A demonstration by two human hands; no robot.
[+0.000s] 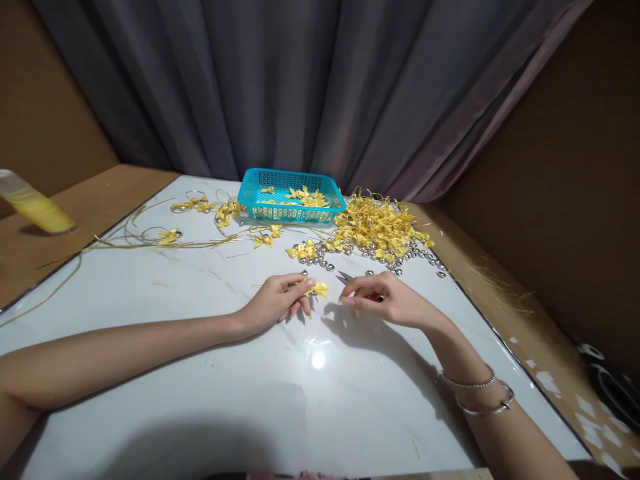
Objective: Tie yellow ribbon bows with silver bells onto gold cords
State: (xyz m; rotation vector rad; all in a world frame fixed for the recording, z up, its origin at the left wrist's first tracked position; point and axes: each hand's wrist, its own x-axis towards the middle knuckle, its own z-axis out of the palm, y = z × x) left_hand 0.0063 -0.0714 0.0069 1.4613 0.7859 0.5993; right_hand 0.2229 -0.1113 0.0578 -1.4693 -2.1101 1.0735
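Near the middle of the white tabletop, my left hand (280, 298) pinches a yellow ribbon bow (319, 289) between thumb and fingers. A thin gold cord end pokes out to the left of that hand. Just to the right, my right hand (383, 298) is curled around small scissors (345, 277), their pointed blades showing past the fingers and aimed up and left. The handles are mostly hidden in the palm. A small gap separates the right fingertips from the bow.
A blue basket (293, 213) with some yellow bows stands at the back. Beside it lies a large heap of yellow bows (375, 223), with scattered silver beads (413, 252) in front. Gold cords (135, 241) and loose bows spread left. A yellow-filled bottle (37, 205) stands far left.
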